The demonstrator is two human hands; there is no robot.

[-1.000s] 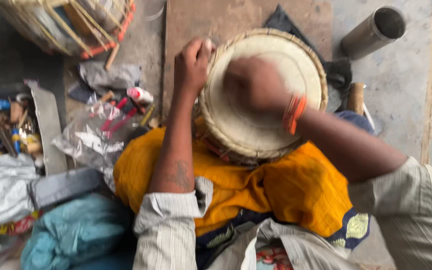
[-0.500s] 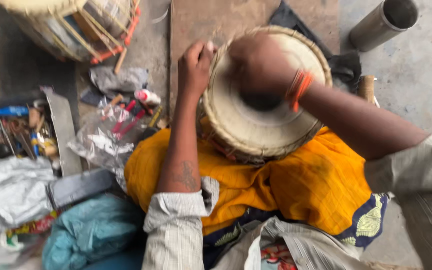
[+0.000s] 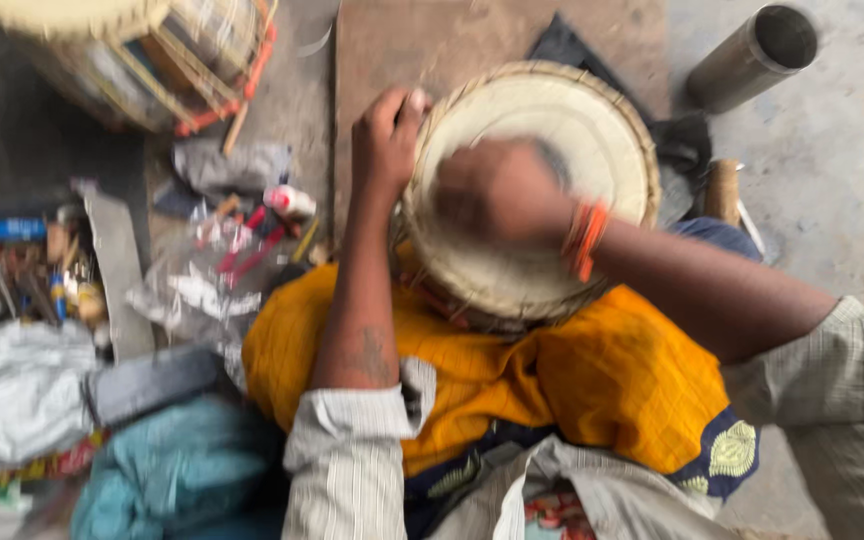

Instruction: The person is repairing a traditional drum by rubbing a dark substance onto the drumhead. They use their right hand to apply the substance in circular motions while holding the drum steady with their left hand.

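1. I am resting a round drum (image 3: 552, 250) on my lap, its pale skin head facing up at me; an orange cloth (image 3: 572, 390) is lying under it, spreading toward me from both hands.
2. My left hand (image 3: 384, 140) is gripping the drum's left rim, fingers curling over the woven edge; something small and pale is showing at the fingertips, too blurred for me to tell what it is.
3. My right hand (image 3: 497, 190) is lying on the middle of the skin, blurred; I cannot tell whether its fingers are spread or pressed together; an orange band (image 3: 585, 238) is sitting on that wrist.
4. Beyond my right hand, up and to the right, a metal cylinder (image 3: 752, 55) is lying on the floor, its open end facing away from me.
5. Far to the left of my left hand, a second drum (image 3: 142, 55) with laced sides is lying on the floor; nearer my left forearm, crumpled clear plastic (image 3: 192, 290) and some red-handled tools (image 3: 247, 245) are lying about.
6. Below my left elbow, a teal cloth (image 3: 167, 470) is bunching up beside a grey one (image 3: 17, 390).
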